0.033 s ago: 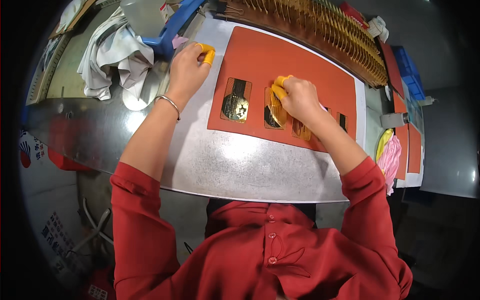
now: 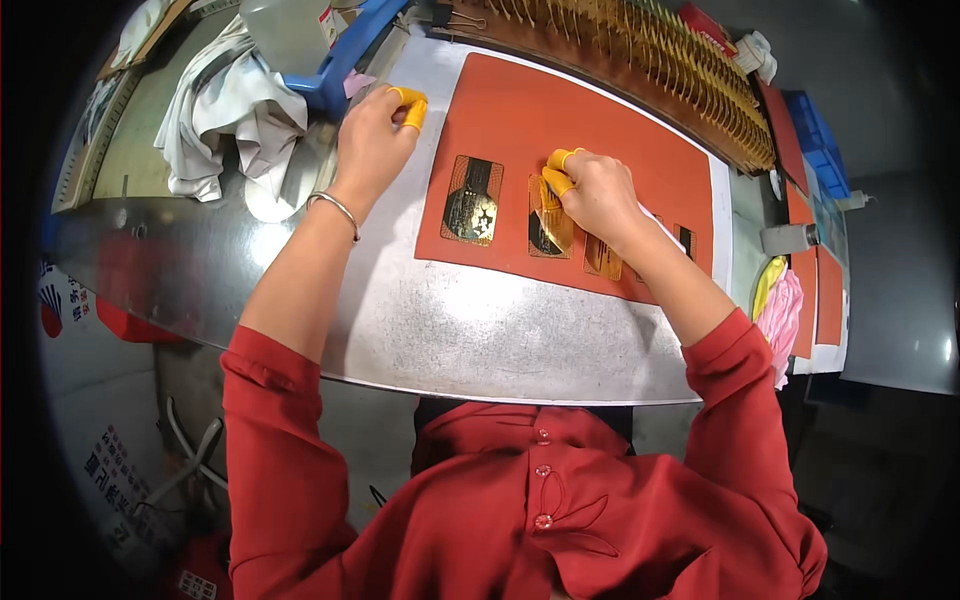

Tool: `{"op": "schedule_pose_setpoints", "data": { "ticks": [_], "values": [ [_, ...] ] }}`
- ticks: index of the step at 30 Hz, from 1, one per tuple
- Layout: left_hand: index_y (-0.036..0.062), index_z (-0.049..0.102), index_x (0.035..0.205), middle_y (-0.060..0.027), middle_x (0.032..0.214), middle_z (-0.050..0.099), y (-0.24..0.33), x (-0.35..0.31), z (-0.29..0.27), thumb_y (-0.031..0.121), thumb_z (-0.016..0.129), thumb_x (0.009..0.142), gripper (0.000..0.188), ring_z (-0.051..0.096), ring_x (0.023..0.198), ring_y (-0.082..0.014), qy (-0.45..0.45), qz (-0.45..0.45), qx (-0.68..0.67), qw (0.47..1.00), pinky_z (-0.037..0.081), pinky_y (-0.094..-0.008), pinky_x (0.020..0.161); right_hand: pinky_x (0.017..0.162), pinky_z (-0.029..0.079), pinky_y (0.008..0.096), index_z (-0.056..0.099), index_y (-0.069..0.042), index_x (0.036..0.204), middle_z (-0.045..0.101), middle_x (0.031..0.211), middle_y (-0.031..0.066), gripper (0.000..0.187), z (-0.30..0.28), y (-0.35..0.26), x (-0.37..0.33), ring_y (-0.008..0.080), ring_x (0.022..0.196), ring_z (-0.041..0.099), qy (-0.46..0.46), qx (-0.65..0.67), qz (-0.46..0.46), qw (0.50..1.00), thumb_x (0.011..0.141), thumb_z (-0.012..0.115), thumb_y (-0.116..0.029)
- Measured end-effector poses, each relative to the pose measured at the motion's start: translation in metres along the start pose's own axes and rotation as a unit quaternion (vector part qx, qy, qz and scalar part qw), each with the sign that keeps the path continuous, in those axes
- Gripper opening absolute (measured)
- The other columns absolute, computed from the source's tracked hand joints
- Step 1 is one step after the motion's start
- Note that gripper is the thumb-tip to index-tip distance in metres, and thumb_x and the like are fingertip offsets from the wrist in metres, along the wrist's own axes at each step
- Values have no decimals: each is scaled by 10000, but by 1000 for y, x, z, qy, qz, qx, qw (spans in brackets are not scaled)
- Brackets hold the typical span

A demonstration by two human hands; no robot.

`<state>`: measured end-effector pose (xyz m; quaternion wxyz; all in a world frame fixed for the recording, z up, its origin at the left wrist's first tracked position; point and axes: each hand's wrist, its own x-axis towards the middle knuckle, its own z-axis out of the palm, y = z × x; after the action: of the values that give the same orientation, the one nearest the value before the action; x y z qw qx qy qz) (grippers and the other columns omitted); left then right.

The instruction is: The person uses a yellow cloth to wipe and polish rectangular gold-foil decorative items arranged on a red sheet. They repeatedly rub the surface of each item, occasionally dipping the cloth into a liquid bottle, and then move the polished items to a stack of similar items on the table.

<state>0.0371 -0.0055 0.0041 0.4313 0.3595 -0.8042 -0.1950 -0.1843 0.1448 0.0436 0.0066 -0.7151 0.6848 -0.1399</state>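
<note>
Second card from the left: this black-and-gold card (image 2: pixel 548 238) looks thin and glossy, so it is probably best handled by its rim, with light, even pressure, to avoid bending or smearing it
Yellow finger covers (image 2: pixel 558 183): the covered thumb and forefinger seem the right contacts, the bare fingers better tucked clear of the shiny face
Card on sheet: moving it level rather than dragging it should spare the orange sheet (image 2: pixel 580 105) and the neighbouring cards
Card and grip: the card is on the sheet's side toward the desk's near edge; its upper end is at the grip, its lower end reaching toward that edge
Right hand (image 2: pixel 597 195): thumb and forefinger curl close together there; I cannot tell whether they pinch the card or only touch it
Left hand (image 2: pixel 370 140): left of the sheet, its grip closed, tips seeming to meet, nothing visible between them
Neighbours: a left-hand card (image 2: pixel 470 200) lies apart, a third card (image 2: pixel 601 258) just beside on the right
Desk (image 2: pixel 490 345): a rack of golden pieces (image 2: pixel 640 50) lines its far edge
</note>
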Motion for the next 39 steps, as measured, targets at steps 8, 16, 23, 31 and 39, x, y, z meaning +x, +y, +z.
{"op": "schedule_pose_setpoints", "data": {
  "ticks": [8,16,23,31,39],
  "values": [
    [-12,631,870,-126,802,594,1,-1,-5,63,604,777,123,584,693,-251,-5,-3,13,1000,461,-312,633,581,484,386,646,-24,816,618,706,149,125,-4,-7,7,310,630,607,17,6,2,1000,776,608,-136],
    [13,622,827,-106,823,604,5,0,-6,101,592,758,116,598,707,-268,-1,-22,-4,1000,471,-355,650,594,482,390,642,-32,830,612,741,147,107,-6,-4,7,302,656,604,-10,0,-17,1000,769,610,-114],
    [4,621,835,-113,813,599,4,1,-4,83,600,760,111,597,710,-264,-14,-18,24,999,467,-340,643,577,476,394,639,-32,818,603,698,146,99,-7,-1,9,308,632,596,-5,2,-20,1000,771,615,-115],
    [-10,629,851,-128,791,592,3,2,-3,65,613,766,115,586,693,-256,-14,-10,18,1000,458,-317,627,580,486,384,647,-41,831,613,730,134,116,-9,-2,2,306,639,602,-25,6,-17,1000,770,620,-136],
    [-23,622,849,-137,798,589,5,2,-5,24,586,742,122,586,704,-270,-10,-16,19,1000,455,-319,626,566,480,392,633,-55,822,606,734,139,112,-6,5,-7,318,631,592,-22,0,-34,999,784,619,-160]
  ]
}}
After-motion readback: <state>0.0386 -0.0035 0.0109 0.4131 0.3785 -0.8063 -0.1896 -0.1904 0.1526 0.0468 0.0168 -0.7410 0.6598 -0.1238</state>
